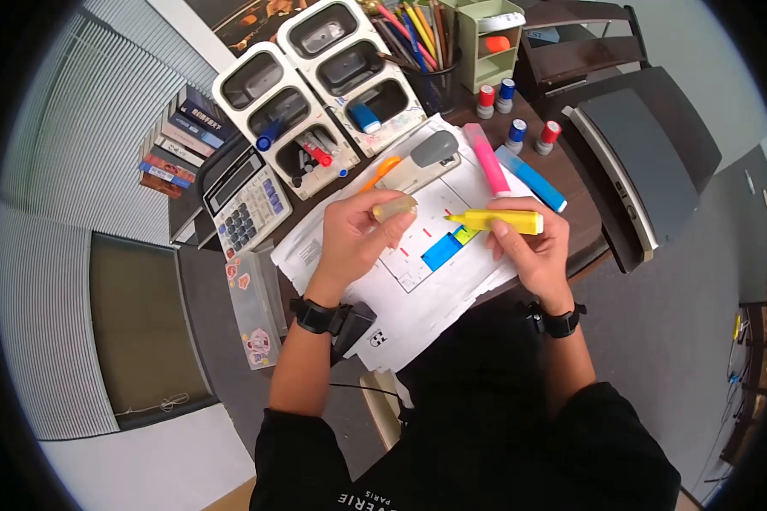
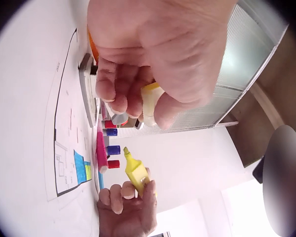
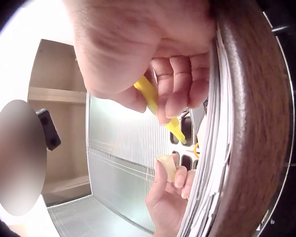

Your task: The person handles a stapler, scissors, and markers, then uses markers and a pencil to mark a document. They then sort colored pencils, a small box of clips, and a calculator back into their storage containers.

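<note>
My right hand [image 1: 528, 247] grips a yellow highlighter [image 1: 503, 221] around its barrel, its bare tip aimed left toward the other hand. Between thumb and fingers of my left hand [image 1: 354, 238] is a pale, translucent yellowish cap [image 1: 395, 209]. In the left wrist view the highlighter [image 2: 137, 174] shows its chisel tip uncovered, apart from the cap [image 2: 150, 101]. Both hands are held above a printed plan sheet [image 1: 409, 277], which carries a blue coloured block [image 1: 440, 252], a small yellow-green patch and short red marks.
A pink highlighter [image 1: 487, 160] and a blue highlighter [image 1: 533, 180] lie right of the grey stapler [image 1: 435, 149]. Red and blue stamps [image 1: 517, 129] stand behind. At the back are white bins [image 1: 332, 106], a pencil holder [image 1: 439, 85] and, leftward, a calculator [image 1: 243, 217].
</note>
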Demonstrator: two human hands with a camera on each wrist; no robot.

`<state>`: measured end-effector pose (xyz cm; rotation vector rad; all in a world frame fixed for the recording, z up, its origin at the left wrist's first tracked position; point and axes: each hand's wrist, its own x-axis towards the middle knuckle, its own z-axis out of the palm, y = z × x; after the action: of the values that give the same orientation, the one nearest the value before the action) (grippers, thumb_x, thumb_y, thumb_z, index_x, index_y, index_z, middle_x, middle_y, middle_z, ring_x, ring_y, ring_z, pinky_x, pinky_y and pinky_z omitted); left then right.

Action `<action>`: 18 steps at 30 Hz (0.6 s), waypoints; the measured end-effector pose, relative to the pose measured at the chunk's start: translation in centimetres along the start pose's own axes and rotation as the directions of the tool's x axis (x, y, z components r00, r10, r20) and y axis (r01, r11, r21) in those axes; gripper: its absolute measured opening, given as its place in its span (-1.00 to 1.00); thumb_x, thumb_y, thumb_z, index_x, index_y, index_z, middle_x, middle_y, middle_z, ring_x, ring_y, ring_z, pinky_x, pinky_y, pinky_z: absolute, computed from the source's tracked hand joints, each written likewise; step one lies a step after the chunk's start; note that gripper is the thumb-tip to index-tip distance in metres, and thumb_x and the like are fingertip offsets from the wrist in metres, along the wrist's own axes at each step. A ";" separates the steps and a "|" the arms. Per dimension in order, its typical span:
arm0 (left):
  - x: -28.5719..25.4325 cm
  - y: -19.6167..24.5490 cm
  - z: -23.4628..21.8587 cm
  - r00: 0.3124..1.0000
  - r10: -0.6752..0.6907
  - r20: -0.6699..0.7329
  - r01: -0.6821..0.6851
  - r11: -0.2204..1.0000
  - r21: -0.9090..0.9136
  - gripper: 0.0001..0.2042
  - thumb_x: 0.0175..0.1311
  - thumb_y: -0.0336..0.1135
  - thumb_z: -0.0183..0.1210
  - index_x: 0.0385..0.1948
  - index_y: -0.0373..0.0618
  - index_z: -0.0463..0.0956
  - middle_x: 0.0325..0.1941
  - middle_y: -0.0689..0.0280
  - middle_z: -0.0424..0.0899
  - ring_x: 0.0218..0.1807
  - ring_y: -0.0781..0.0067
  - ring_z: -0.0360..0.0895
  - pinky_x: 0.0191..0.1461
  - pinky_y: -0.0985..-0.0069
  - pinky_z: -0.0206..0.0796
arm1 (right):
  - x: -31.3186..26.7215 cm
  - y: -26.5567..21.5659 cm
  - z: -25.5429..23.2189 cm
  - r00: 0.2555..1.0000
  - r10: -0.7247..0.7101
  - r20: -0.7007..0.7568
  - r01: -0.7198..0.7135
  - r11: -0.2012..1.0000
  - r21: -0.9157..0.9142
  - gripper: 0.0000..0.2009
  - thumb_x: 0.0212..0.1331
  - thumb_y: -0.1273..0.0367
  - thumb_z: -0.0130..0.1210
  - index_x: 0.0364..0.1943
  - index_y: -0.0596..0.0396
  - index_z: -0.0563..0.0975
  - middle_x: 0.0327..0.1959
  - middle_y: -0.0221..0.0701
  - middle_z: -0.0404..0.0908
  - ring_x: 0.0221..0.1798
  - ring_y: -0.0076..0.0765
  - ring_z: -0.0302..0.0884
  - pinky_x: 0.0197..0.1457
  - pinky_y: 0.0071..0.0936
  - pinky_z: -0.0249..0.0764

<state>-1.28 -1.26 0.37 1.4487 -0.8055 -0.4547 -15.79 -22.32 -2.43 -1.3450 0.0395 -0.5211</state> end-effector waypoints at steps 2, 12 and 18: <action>0.2 -0.1 0.1 0.996 -0.089 0.030 0.090 0.995 -0.045 -0.75 0.38 -0.43 0.20 -0.01 -0.41 0.55 -0.37 0.25 0.64 -0.45 0.56 0.54 -0.37 0.58 0.39 | 0.1 -0.5 0.0 0.997 -0.021 0.075 0.020 1.000 0.011 -0.76 0.32 0.49 0.17 0.03 0.27 0.58 -0.16 -0.24 0.68 -0.28 -0.51 0.66 -0.36 -0.63 0.52; 0.1 -0.2 0.3 0.964 -0.160 0.214 0.180 0.980 -0.080 -0.71 0.41 -0.41 0.16 0.07 -0.40 0.49 -0.32 0.19 0.64 -0.38 0.47 0.59 -0.24 0.53 0.47 | 0.1 -0.2 -0.5 0.979 -0.069 0.190 0.059 0.997 0.054 -0.72 0.32 0.48 0.18 0.08 0.23 0.57 -0.09 -0.20 0.70 -0.20 -0.42 0.72 -0.33 -0.59 0.59; -0.2 -0.2 0.5 0.953 -0.192 0.234 0.223 0.968 -0.115 -0.74 0.34 -0.54 0.19 0.04 -0.35 0.54 -0.26 0.22 0.68 -0.35 0.54 0.60 -0.23 0.57 0.53 | 0.1 -0.4 -0.2 0.978 -0.054 0.202 0.048 0.998 0.033 -0.72 0.29 0.48 0.20 0.06 0.20 0.59 -0.12 -0.24 0.72 -0.23 -0.44 0.72 -0.32 -0.60 0.58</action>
<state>-1.75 -1.47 0.13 1.3722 -0.7826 -0.8301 -15.88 -22.64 -2.11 -1.3687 -0.1697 -0.4235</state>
